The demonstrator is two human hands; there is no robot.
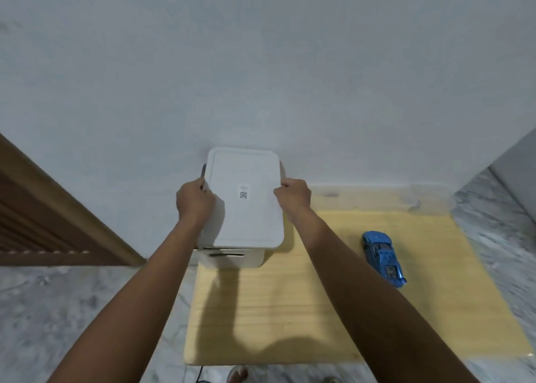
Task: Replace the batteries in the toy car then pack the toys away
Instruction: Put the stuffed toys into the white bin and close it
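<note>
Seen at centre frame: one white storage box (232, 259) on the upper left corner of one pale wooden counter (319, 295), pushed close against the white wall (261, 63). Held over the box: one white lid (245, 197), rectangular with rounded corners, bearing one small label with a printed code (243, 192) near its middle. Slightly askew on the box, with a dark gap visible along the near edge above one slot handle (226, 255) in the box front. Two bare hands in play, one on each long side of the lid. Left grip (195, 201) closed on the lid's left edge, fingertips curled over the rim. Right grip (293, 194) closed on the lid's right edge in the same manner. Two bare forearms reaching up from the bottom of the frame, casting one broad shadow across the wood. Counted on the counter apart from the box: one blue toy car (383, 258), right of centre, well apart from the box and both hands, resting on its wheels and lying lengthwise up and down the frame. No telling whether anything lay inside the box, the lid covering it. Grey marbled floor (72, 310) at lower left and right edge; one brown slatted wooden panel (43, 223) at the left edge.
</note>
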